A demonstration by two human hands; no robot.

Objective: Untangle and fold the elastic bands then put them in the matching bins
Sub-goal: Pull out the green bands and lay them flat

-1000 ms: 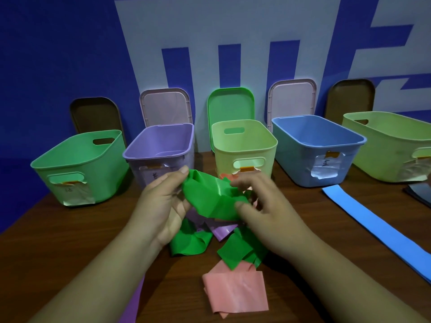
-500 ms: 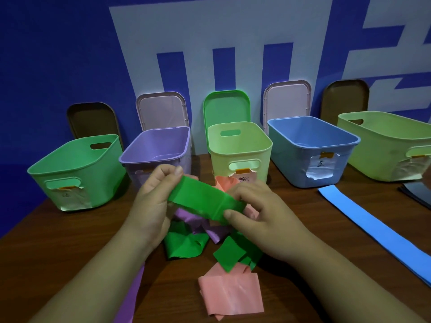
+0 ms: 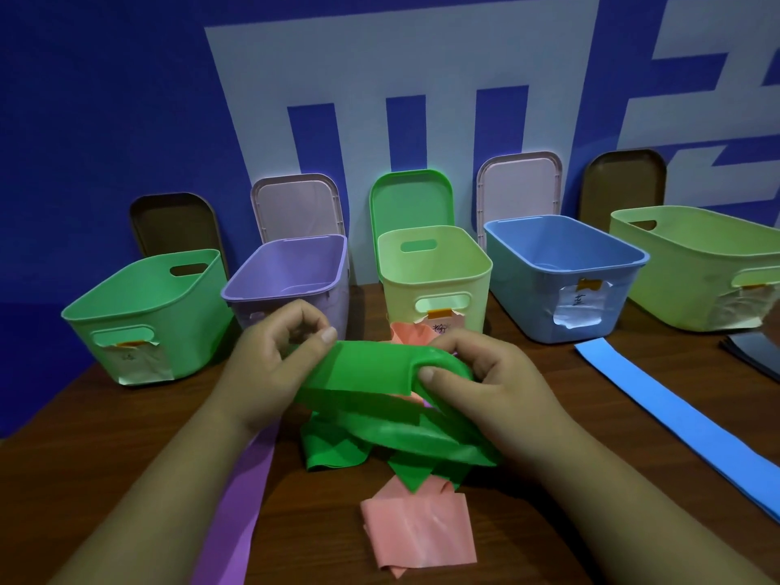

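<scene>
A green elastic band point(image 3: 367, 373) is stretched between my hands above the table. My left hand point(image 3: 270, 365) pinches its left end and my right hand point(image 3: 485, 382) grips its looped right end. The rest of the band hangs in tangled folds onto the wood below. A pink band point(image 3: 418, 534) lies folded under it, and more pink shows behind my right hand. A purple band point(image 3: 240, 504) runs along my left forearm. Five open bins stand in a row behind: green point(image 3: 143, 314), purple point(image 3: 291, 285), pale yellow-green point(image 3: 434, 272), blue point(image 3: 561, 276), light green point(image 3: 700, 263).
A long blue band point(image 3: 675, 415) lies flat on the wooden table at the right. A dark band point(image 3: 755, 356) sits at the right edge. Lids point(image 3: 295, 204) lean against the blue wall behind the bins. Paper labels hang on the bin fronts.
My hands have pulled apart, drawing the green band from a bunched wad into a flat strip. The band now hangs in wider loops under my right hand.
</scene>
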